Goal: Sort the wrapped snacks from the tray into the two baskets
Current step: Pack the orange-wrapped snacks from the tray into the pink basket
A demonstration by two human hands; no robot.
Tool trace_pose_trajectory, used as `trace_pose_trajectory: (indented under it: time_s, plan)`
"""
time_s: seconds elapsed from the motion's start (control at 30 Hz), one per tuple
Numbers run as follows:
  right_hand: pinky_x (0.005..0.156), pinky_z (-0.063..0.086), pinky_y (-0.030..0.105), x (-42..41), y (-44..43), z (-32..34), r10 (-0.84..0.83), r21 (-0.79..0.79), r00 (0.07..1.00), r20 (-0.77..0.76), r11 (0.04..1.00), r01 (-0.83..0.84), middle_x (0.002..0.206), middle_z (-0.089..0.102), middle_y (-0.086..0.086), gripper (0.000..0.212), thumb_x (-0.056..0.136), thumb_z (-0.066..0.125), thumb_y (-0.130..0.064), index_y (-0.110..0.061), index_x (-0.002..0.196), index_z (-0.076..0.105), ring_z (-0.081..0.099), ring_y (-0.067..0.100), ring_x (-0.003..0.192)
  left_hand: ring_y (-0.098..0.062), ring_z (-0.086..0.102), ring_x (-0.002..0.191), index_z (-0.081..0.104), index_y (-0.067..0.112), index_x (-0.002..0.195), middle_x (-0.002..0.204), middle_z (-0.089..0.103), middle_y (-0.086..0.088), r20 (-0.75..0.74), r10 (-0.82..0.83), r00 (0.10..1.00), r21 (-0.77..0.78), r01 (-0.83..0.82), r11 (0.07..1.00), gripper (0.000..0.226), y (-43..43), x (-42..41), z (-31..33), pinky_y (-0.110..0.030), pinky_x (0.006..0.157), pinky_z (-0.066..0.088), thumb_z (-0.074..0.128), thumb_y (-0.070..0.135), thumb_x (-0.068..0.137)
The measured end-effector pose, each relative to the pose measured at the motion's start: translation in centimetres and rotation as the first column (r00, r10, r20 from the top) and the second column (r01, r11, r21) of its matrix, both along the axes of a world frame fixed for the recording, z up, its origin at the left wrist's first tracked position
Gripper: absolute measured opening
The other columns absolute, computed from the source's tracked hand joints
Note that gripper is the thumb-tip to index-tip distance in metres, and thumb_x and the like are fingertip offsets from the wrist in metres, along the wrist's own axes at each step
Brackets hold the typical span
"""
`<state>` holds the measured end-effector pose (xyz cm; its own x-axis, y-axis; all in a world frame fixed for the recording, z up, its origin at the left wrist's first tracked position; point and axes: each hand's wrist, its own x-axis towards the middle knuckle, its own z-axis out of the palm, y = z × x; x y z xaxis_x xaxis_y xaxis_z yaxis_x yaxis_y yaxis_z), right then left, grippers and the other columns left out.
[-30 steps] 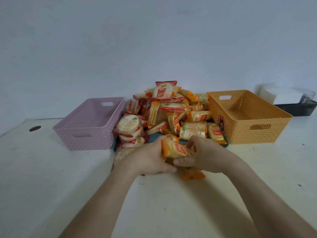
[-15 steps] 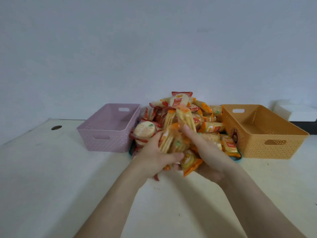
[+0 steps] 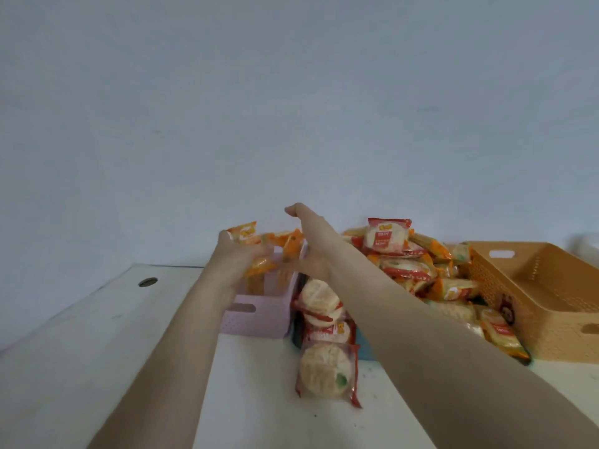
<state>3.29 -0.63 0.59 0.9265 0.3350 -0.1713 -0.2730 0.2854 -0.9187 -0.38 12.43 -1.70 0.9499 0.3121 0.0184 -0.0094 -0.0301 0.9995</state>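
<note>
Wrapped snacks (image 3: 405, 264) lie heaped in a tall pile on a teal tray (image 3: 362, 350), of which only a small piece of the front edge shows beneath the packets. The pile mixes red-edged packs of round pale crackers with orange-edged packs, and one red-topped pack sits at its peak.

A handful of orange-wrapped packets (image 3: 249, 234) is raised above the pink basket (image 3: 259, 322), which stands just left of the tray. The person's left grip (image 3: 236, 254) is curled round these packets from the left. The right grip (image 3: 312, 244) reaches across from the right with its back to the camera, held against the other side of the bundle. Blur and the angle hide whether it clasps a packet or only presses on it. More orange wrapping shows blurred lower down, at the basket's rim.

One round cracker pack (image 3: 327, 371) with red side seams lies on the bench (image 3: 97, 351) in front of the tray, apart from the pile. An orange basket (image 3: 551, 319) stands at the right of the tray, with a few packets leaning against its near corner. The white bench has a small round hole (image 3: 147, 281) near its far left corner. A plain pale wall (image 3: 291, 92) fills the upper half of the view.
</note>
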Motion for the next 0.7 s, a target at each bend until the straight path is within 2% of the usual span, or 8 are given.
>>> trace_pose_trajectory:
  time_s: [0.07,0.13,0.2,0.27,0.37,0.47,0.57,0.7]
  plan:
    - [0.073,0.059,0.048,0.3,-0.7,-0.5,-0.016,0.1,0.999,-0.038,0.995,0.02,0.14,0.028,0.014,0.056,0.088,0.062,-0.027,-0.021,0.136,0.035,0.054,0.04,0.105,-0.031,0.052,0.121,0.02,0.023,0.15,0.147,0.043,-0.006,-0.087,0.075,0.993,0.079,-0.069,0.995,0.112,0.1,0.0,-0.7,-0.038,0.064,0.051,0.083,0.031,0.058]
    - [0.079,0.057,0.045,0.2,-1.7,-1.0,-0.032,0.165,0.998,-0.06,0.985,0.042,0.142,0.027,0.02,0.021,0.091,0.061,-0.02,-0.015,0.106,0.047,0.046,0.043,0.121,-0.029,0.039,0.135,0.012,0.032,0.154,0.156,0.031,-0.002,-0.055,0.136,0.989,0.223,-0.121,0.967,0.114,-0.4,-0.1,-1.4,-0.039,0.079,0.05,0.081,0.038,0.063]
    - [0.086,0.056,0.042,-0.1,-3.0,-1.3,-0.082,0.069,0.996,-0.022,0.994,0.084,0.136,0.038,0.033,0.009,0.093,0.058,-0.017,-0.015,0.096,0.05,0.054,0.046,0.115,-0.018,0.051,0.124,0.036,0.035,0.146,0.143,0.048,0.003,0.111,0.134,0.985,0.303,-0.162,0.939,0.083,-1.5,-0.8,-2.0,-0.028,0.07,0.05,0.076,0.025,0.075]
    - [0.072,0.058,0.04,-0.3,-5.0,-1.9,-0.082,-0.218,0.987,0.137,0.97,0.111,0.109,0.059,0.03,0.003,0.093,0.054,-0.016,-0.013,0.094,0.055,0.066,0.04,0.089,-0.004,0.063,0.097,0.061,0.034,0.123,0.114,0.066,0.012,0.248,0.022,0.968,0.447,-0.135,0.884,0.047,-2.7,-1.5,-2.8,-0.026,0.065,0.053,0.065,0.01,0.082]
    - [0.047,0.043,0.023,-1.3,-8.2,-3.1,0.177,-0.751,0.914,0.366,0.636,0.178,0.073,0.055,0.003,0.021,0.095,0.05,-0.024,-0.01,0.104,0.061,0.052,0.016,0.055,-0.009,0.064,0.104,0.065,0.03,0.118,0.114,0.069,0.01,0.124,-0.209,0.97,0.81,0.023,0.586,0.034,-4.8,-2.1,-4.6,-0.029,0.089,0.05,0.064,0.021,0.086]
    - [0.069,0.06,0.033,-2.6,-9.8,-5.1,0.278,-0.945,0.951,0.133,0.324,0.038,0.091,0.064,0.008,0.035,0.096,0.049,-0.042,-0.015,0.118,0.053,0.069,0.024,0.08,-0.028,0.047,0.129,0.024,0.028,0.15,0.155,0.029,-0.004,-0.166,-0.246,0.955,0.949,0.222,0.223,0.073,-6.6,-1.3,-8.0,-0.037,0.1,0.043,0.06,0.041,0.088]
    - [0.08,0.06,0.04,-3.6,-10.3,-7.1,0.297,-0.931,0.954,-0.022,0.342,-0.128,0.112,0.056,0.002,0.051,0.093,0.054,-0.042,-0.026,0.139,0.038,0.065,0.022,0.101,-0.04,0.044,0.131,-0.008,0.031,0.153,0.162,-0.015,-0.012,-0.281,-0.165,0.945,0.932,0.31,0.186,0.091,-7.7,-0.1,-10.8,-0.046,0.104,0.041,0.056,0.042,0.089]
    - [0.086,0.057,0.036,-4.8,-10.8,-9.7,0.376,-0.855,0.925,0.047,0.493,-0.158,0.132,0.052,0.006,0.081,0.083,0.071,-0.035,-0.031,0.147,0.023,0.059,0.021,0.102,-0.04,0.056,0.116,0.001,0.033,0.152,0.162,-0.007,-0.012,-0.158,-0.118,0.98,0.933,0.187,0.306,0.074,-8.6,0.9,-12.2,-0.045,0.093,0.048,0.047,0.041,0.096]
